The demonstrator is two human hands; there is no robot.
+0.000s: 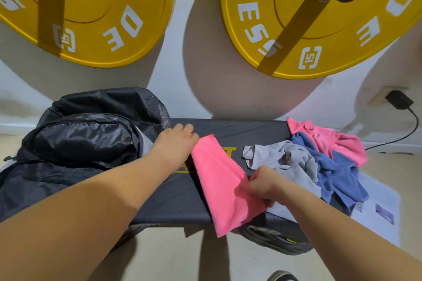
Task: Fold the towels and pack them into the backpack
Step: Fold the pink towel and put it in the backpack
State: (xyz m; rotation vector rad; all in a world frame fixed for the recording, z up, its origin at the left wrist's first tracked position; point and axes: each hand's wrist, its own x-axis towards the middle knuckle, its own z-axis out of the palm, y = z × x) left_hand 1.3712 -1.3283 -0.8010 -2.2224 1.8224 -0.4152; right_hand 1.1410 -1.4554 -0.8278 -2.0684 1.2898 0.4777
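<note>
**A:** How far along does this look?

**B:** Early, I'd say. One pink towel (219,180) lies as a narrow folded strip slanting across the tabletop (180,201). A grey towel (290,159), a blue towel (338,173) and a second pink one (331,139) sit crumpled in a heap at the right end, unfolded.

**A:** And the backpack?

**B:** The backpack (86,134) stands on the left end, just beside the strip. No towel shows in it, and I can't tell whether it's unzipped.

**A:** The hands?

**B:** The right hand (262,183) pinches the strip's near right edge, fingers curled round the cloth. The left hand (175,141) reaches forward, knuckles up, to the far corner. Its fingertips are hidden, so I can't tell if it grips or only presses.
</note>
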